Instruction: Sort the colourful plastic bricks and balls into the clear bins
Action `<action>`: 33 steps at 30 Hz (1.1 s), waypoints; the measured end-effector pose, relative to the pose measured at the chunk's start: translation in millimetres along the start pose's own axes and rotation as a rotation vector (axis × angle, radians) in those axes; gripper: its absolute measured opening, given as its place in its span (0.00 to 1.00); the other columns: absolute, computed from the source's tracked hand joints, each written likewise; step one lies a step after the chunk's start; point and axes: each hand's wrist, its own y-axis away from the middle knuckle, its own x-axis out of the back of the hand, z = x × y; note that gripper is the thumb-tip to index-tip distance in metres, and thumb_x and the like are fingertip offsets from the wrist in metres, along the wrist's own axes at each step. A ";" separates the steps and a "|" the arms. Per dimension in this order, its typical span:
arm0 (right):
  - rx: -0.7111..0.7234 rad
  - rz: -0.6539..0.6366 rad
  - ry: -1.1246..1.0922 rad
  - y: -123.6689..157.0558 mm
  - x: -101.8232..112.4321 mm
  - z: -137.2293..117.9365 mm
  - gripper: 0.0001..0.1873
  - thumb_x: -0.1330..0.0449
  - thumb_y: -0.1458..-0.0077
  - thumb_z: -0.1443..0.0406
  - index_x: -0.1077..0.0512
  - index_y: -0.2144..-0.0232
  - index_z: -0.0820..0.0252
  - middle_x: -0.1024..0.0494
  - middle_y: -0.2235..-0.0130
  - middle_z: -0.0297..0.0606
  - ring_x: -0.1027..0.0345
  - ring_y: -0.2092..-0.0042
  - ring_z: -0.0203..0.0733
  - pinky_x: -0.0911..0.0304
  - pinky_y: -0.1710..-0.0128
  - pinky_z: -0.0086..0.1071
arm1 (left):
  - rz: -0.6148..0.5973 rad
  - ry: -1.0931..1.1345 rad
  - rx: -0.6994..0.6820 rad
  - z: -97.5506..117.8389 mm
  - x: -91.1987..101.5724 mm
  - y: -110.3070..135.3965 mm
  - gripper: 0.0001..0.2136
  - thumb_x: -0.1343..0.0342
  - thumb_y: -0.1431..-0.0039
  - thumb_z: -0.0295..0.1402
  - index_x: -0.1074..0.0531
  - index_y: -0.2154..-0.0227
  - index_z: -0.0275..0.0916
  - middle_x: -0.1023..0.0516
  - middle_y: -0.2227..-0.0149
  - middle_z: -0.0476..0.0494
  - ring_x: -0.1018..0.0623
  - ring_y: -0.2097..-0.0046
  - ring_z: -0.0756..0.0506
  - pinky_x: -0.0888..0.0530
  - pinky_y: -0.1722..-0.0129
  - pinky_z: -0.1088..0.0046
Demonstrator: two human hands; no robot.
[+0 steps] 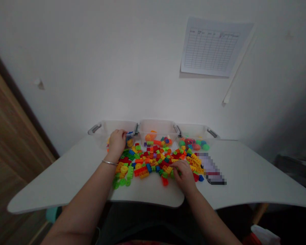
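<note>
My left hand [118, 141] reaches over the front of the left clear bin [114, 126], fingers curled together above the pieces inside. Its fingertips partly hide whatever may be between them. At the right front of a heap of toy building bricks [153, 160], my right hand [185, 173] has its thumb and index finger closed. A yellow brick [169, 169] is right at these fingertips, but I cannot tell whether it is gripped. Red, orange, green, blue and yellow bricks make up the heap, with green wheel-like pieces [122, 182] at its front left.
The middle clear bin [158, 126] holds orange and mixed pieces; the right clear bin [193, 129] holds round coloured ones. A pixelated flat object [213, 170] lies right of the heap. The white table [244, 177] meets the wall, where a printed sheet [214, 47] hangs.
</note>
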 end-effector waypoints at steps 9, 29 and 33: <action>0.011 0.001 0.000 0.0 -1.3 2.3 0.11 0.48 0.44 0.71 0.27 0.68 0.56 0.22 0.67 0.38 0.31 0.62 0.45 0.35 0.58 0.41 | 0.012 0.074 -0.084 -0.9 13.3 5.3 0.12 0.52 0.45 0.29 0.23 0.65 0.38 0.21 0.57 0.41 0.28 0.49 0.41 0.35 0.42 0.58; 0.028 -0.007 0.015 0.0 -4.3 2.2 0.10 0.48 0.44 0.72 0.27 0.68 0.57 0.23 0.68 0.37 0.31 0.62 0.44 0.36 0.59 0.39 | -0.565 -0.304 -0.459 61.3 31.9 79.0 0.10 0.49 0.42 0.25 0.22 0.70 0.38 0.24 0.67 0.38 0.27 0.58 0.39 0.29 0.61 0.64; 0.039 -0.006 0.018 0.4 -4.6 3.8 0.10 0.47 0.44 0.72 0.28 0.68 0.57 0.23 0.68 0.37 0.32 0.62 0.44 0.36 0.59 0.39 | -0.604 -0.252 -0.467 56.8 20.6 80.3 0.10 0.49 0.42 0.26 0.22 0.67 0.39 0.23 0.64 0.39 0.27 0.57 0.40 0.29 0.60 0.66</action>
